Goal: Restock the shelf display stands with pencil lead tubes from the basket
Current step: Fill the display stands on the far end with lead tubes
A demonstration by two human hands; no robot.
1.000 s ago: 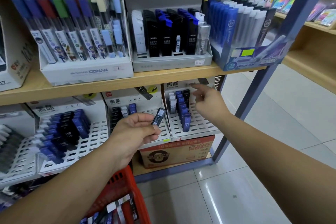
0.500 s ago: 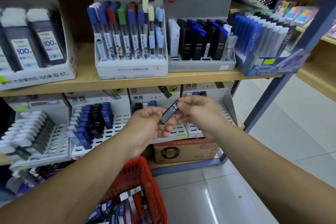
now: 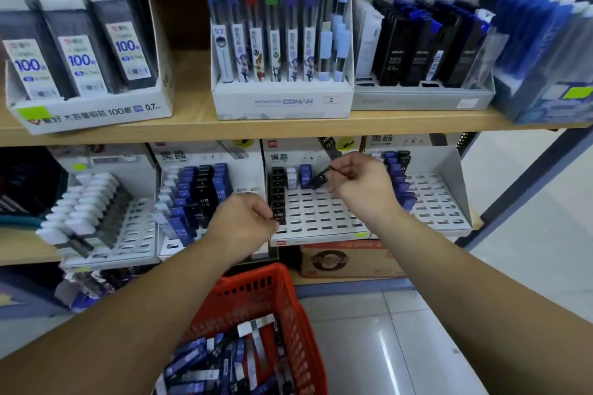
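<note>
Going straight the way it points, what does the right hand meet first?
The held black lead tube probably meets the white slotted plastic display stand, beside a blue tube; depth unclear.

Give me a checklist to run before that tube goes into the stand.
1. Grip: the right hand pinches the tube by its upper end: ok.
2. Lead size: the tube reads 0.7 and the header of the stand shows 0.7: ok.
3. Free slots: most of the stand's grid is empty to the right of the black column: ok.
4. Tube angle: it is tilted, not yet lined up with a slot: not ok.
5. Left hand: it sits curled at the stand's front left corner, away from the empty slots; whether it holds anything: cannot tell.
6. Supply: the basket holds more tubes: ok.
</note>
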